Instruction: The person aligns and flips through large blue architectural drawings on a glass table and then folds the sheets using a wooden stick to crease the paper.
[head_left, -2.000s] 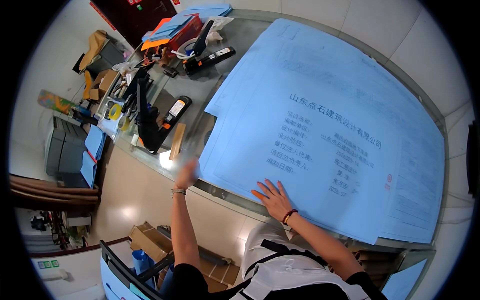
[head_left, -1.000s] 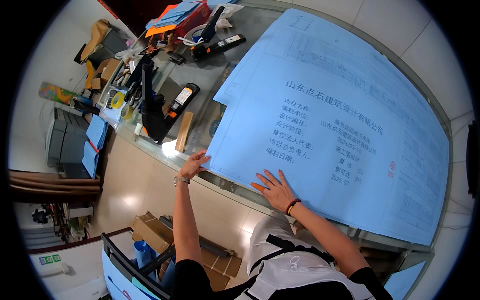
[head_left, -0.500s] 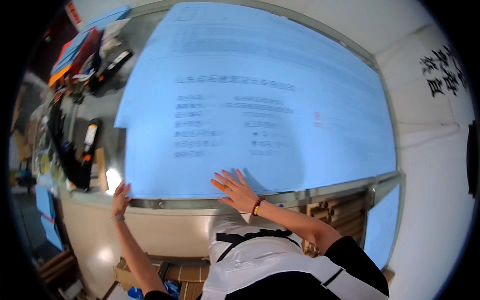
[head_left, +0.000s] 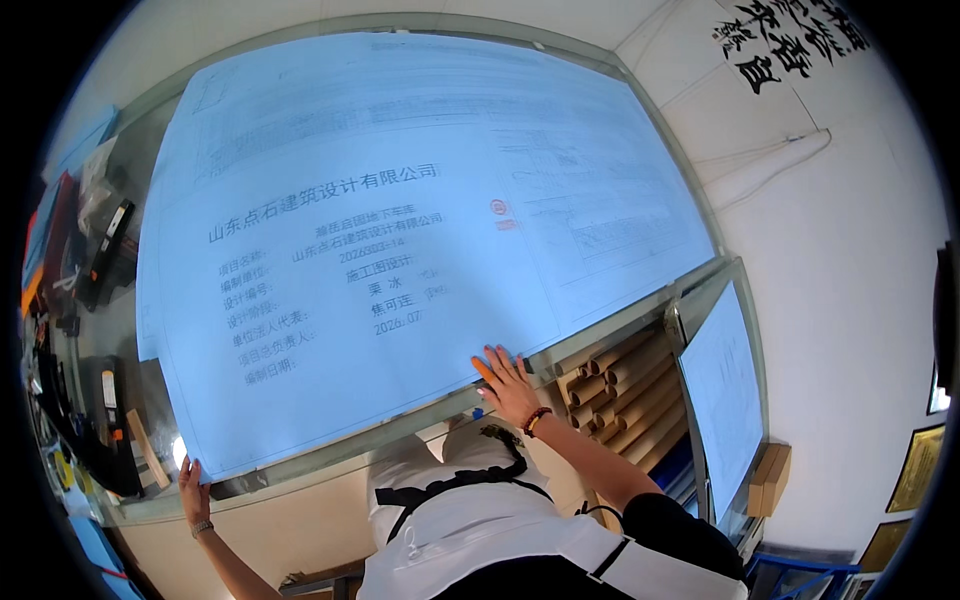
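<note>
A large blue printed sheet [head_left: 330, 420], seemingly atop others, lies spread over a glass-topped table. My left hand [head_left: 194, 494] is at its near left corner, fingers pointing away from me and slightly apart, tips touching the paper's edge. On the near edge, right of the middle, rests my right hand [head_left: 512, 388] with its fingers spread; one finger wears an orange cover. A beaded bracelet [head_left: 537, 420] circles the right wrist. Nothing shows in either palm.
Left of the sheet lie black-handled tools [head_left: 108, 255] and a wooden strip [head_left: 147, 450]. Cardboard tubes [head_left: 625, 385] fill a rack below the table's right end. A blue-covered panel [head_left: 722, 395] leans beside it, and a white wall [head_left: 850, 250] rises at the right.
The view has swung to the right. My right hand has slid rightward along the sheet's near edge, still spread. My left hand stays by the near left corner.
</note>
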